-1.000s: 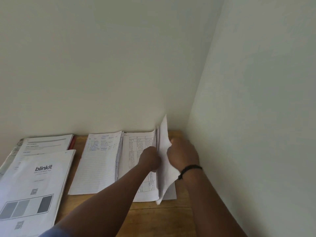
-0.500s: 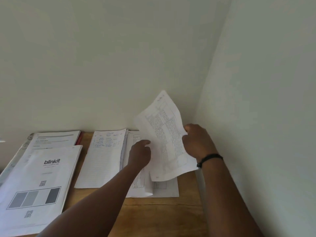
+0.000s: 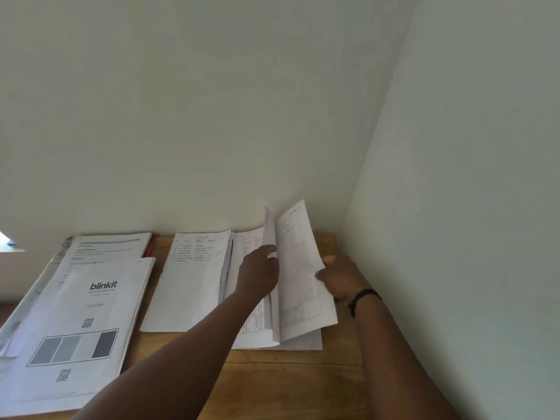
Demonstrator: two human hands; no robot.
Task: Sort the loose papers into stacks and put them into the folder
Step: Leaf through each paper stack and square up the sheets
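Lifted sheet (image 3: pixel 298 277): stood half-raised over the right-hand stack, printed table faintly showing, its lower edge down among the pages beneath.
Right hand (image 3: pixel 341 278): its grip was pinching the sheet's right edge, thumb on the near face, fingers behind; a dark band (image 3: pixel 363 295) sat on the wrist.
Left hand (image 3: pixel 260 272): fingers mostly straight, forefinger reaching out to the sheet's left edge where the pages parted; it grasped nothing that I could see.
Right stack (image 3: pixel 253 325): tabled pages lying flat on the bench near the corner, partly covered by the left forearm.
Middle stack (image 3: pixel 188 286): lined pages with blue handwriting at the top, just beside the right stack, edges touching or overlapping.
Left papers (image 3: pixel 81 322): a "blinkit" sheet with QR codes and grey blocks on top, lying over another printed sheet (image 3: pixel 109 247).
Folder (image 3: pixel 150 245): only a red edge showed behind the left papers; whether that was the folder I could not tell.
Bench (image 3: pixel 288 380): wooden, pushed into the corner.
Walls (image 3: pixel 212 116): plain and pale, meeting just right of the stacks.
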